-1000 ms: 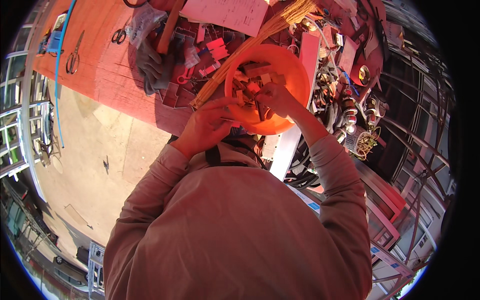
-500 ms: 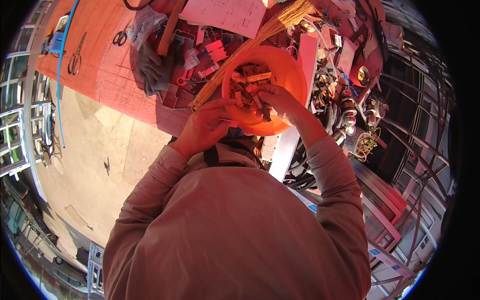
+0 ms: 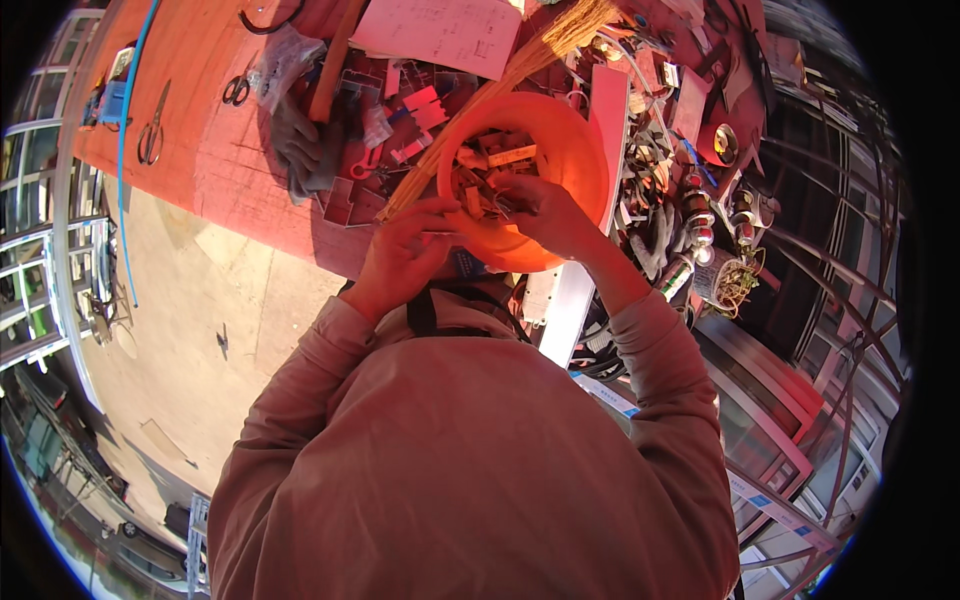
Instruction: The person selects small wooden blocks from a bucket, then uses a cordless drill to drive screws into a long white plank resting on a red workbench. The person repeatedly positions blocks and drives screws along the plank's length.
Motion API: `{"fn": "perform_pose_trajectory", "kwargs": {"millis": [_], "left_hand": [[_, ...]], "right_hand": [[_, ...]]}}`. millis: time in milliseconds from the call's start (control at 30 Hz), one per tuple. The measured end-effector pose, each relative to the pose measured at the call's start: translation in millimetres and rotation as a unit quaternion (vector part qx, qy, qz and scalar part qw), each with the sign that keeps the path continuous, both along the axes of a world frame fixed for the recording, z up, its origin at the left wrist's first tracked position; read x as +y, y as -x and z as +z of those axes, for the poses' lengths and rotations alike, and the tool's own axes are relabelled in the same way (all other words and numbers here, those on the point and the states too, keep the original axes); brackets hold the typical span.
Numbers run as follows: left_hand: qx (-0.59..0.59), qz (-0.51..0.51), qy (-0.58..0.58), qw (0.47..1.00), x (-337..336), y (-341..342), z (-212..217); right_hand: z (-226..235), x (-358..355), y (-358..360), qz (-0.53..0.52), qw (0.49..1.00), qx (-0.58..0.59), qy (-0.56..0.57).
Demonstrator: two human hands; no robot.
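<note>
Bucket of small pieces, right hand inside, left hand beside, each grip unclear

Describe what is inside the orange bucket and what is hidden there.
Small, jumbled strip-like pieces, including a yellowish one, lie in the orange bucket. The right hand covers some; whatever lies beneath the top layer cannot be seen.

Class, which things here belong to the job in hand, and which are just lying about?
In use:
orange tub
small pieces inside it
right hand, over them
left hand, by the rim

Lying about:
straw broom
paper sheets
large scissors
dark glove
</note>
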State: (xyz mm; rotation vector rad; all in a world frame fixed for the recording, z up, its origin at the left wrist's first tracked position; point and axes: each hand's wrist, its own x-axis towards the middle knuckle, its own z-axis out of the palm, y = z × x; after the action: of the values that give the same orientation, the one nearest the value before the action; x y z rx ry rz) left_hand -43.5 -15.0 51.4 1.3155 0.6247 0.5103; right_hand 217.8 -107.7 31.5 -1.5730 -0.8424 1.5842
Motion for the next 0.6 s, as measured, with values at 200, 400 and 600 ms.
{"fn": "perform_pose_trajectory", "kwargs": {"millis": [200,400,600], "left_hand": [[0.021,0.008,-0.067,0.998,1.7,-1.2,-4.1],[0.068,0.058,-0.267,0.960,10.1,-7.6,-3.7],[0.077,0.146,0.108,0.980,9.4,-1.7,12.8]], "right_hand": [[9.3,3.4,-7.5,0.044,0.996,-0.066,0.051],[23.3,8.0,-3.6,-0.038,0.994,-0.001,0.100],[27.7,6.0,-4.4,-0.151,0.984,-0.005,0.097]]}}
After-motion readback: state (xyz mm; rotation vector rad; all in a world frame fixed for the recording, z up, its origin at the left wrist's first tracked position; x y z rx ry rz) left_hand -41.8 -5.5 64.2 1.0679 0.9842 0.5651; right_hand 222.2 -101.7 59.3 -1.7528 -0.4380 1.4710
